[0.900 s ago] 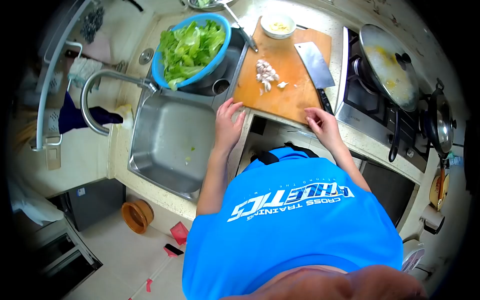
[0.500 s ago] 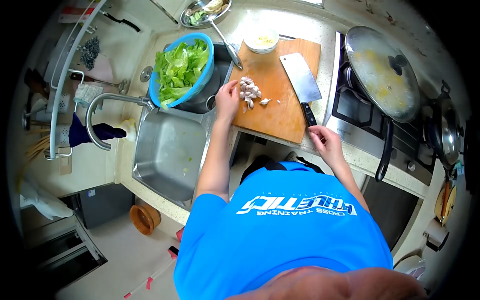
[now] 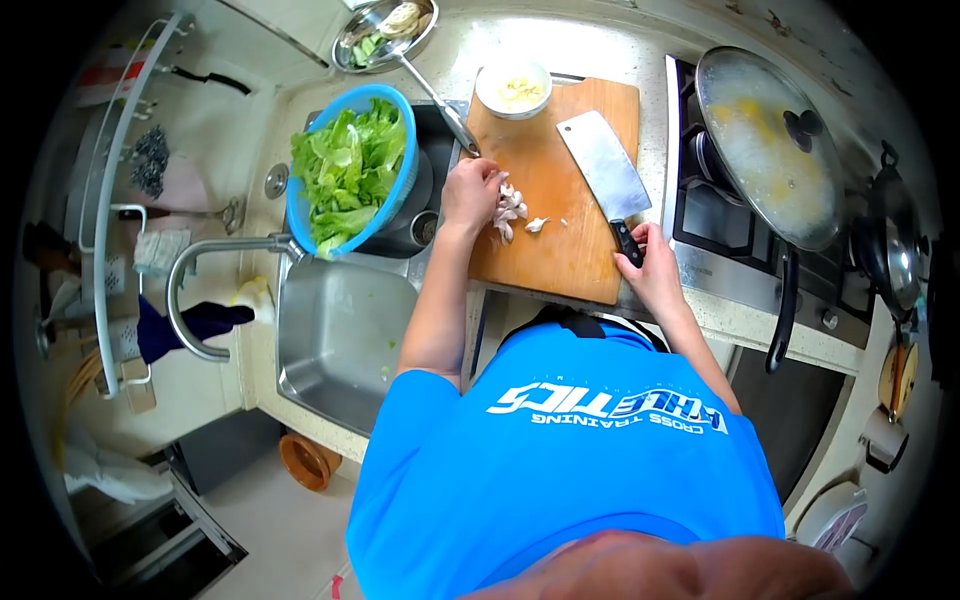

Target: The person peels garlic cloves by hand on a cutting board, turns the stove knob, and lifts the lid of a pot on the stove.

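Observation:
My left hand (image 3: 472,194) is at the left side of a wooden cutting board (image 3: 590,285). Its fingers are curled and pinched at the edge of a small pile of garlic cloves (image 3: 510,208), and partly cover it. One loose clove (image 3: 537,225) lies just right of the pile. A cleaver (image 3: 603,165) rests flat on the board, its blade pointing away from me. My right hand (image 3: 655,265) is closed around its black handle (image 3: 627,243) at the board's near right edge. A white bowl (image 3: 513,110) with chopped pale pieces stands on the board's far left corner.
Left of the board, a blue basket (image 3: 410,150) of green leaves sits over the sink (image 3: 345,345), beside the faucet (image 3: 175,270). Behind it stands a metal plate (image 3: 432,30) with a ladle-like utensil (image 3: 450,118). A lidded pan (image 3: 770,150) is on the stove at right.
My left hand has moved right and forward onto the garlic pile, with its fingers closing there. My right hand has gone from touching the cleaver handle's end to gripping it. The view has shifted slightly.

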`<action>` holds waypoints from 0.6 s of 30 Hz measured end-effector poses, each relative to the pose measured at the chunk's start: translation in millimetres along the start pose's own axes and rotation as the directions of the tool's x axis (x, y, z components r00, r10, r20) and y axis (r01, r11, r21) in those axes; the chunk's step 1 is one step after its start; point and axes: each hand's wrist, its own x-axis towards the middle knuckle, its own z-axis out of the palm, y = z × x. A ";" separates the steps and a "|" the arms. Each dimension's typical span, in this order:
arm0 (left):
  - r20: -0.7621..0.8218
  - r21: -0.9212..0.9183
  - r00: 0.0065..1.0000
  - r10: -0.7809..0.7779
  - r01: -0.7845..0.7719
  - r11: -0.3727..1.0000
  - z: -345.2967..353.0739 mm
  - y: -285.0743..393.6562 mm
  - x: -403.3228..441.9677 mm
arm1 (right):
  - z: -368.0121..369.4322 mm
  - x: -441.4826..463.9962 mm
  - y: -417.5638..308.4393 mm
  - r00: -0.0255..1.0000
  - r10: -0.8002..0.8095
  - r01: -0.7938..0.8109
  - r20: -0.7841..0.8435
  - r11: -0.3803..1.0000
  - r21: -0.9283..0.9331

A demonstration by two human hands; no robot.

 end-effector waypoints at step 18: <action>0.148 -0.394 0.980 0.129 -0.061 0.917 1.0 -7.0 24.8 | 4.1 -9.4 -24.0 0.979 0.203 -0.198 0.017 0.968 -0.153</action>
